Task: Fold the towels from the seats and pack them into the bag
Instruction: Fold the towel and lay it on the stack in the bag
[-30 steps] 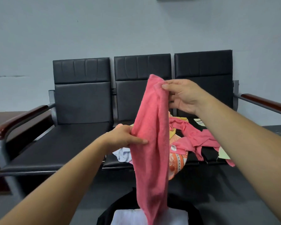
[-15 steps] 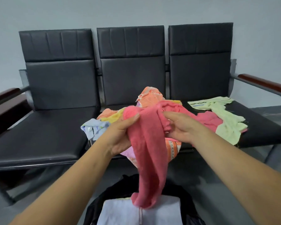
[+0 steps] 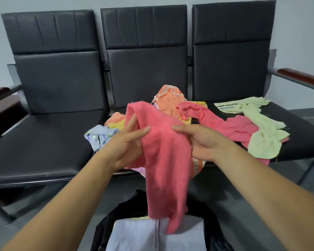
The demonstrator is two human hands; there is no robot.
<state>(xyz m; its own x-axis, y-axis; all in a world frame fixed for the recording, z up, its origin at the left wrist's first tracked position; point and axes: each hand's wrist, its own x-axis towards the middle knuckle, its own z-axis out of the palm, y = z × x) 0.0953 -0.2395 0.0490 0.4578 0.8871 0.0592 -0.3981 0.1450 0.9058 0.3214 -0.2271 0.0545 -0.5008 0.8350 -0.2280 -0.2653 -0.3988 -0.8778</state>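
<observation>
A pink towel (image 3: 163, 160) hangs doubled over between my hands, its lower end dangling over the open black bag (image 3: 120, 214) at the bottom of the view. My left hand (image 3: 127, 147) grips its left fold, thumb on top. My right hand (image 3: 201, 142) holds its right side, fingers under the cloth. A folded white towel (image 3: 134, 236) lies in the bag. On the middle seat sits a heap of towels: orange (image 3: 169, 100), yellow, pale blue (image 3: 100, 136). A second pink towel (image 3: 230, 127) and a pale green one (image 3: 261, 134) lie on the right seat.
A row of three black padded seats (image 3: 43, 142) with wooden armrests (image 3: 301, 77) stands against a grey wall. The left seat holds nothing. The bag rests on the grey floor in front of the middle seat.
The hands came down from chest height and together, folding the pink towel in half. The view tilted down and moved closer to the seats.
</observation>
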